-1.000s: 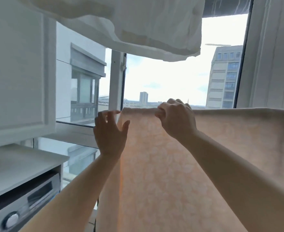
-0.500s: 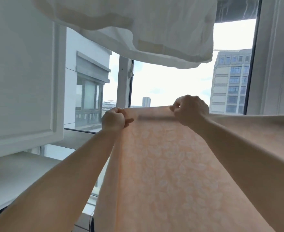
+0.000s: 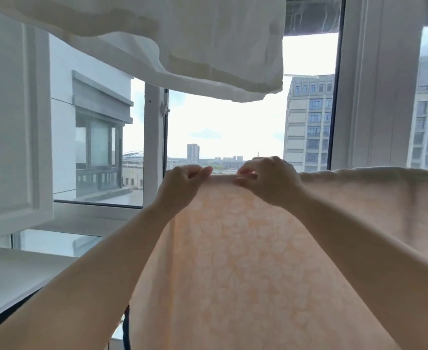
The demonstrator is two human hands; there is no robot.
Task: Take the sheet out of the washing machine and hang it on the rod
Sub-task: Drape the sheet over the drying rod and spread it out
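Sheet (image 3: 245, 248) top edge pinched between fingers (image 3: 243, 176) of both hands.

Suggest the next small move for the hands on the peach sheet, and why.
Probably slide the left hand leftward along the top fold, spreading the sheet. Both it and the right hand pinch that edge close together near the sheet's left end, where the fabric looks narrower.

Left hand (image 3: 182, 185) and right hand (image 3: 266, 180) raised, pinched closed.

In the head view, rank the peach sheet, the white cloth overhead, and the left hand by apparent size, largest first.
1. Peach sheet
2. White cloth, cut off by the frame, so the true extent is unknown
3. Left hand
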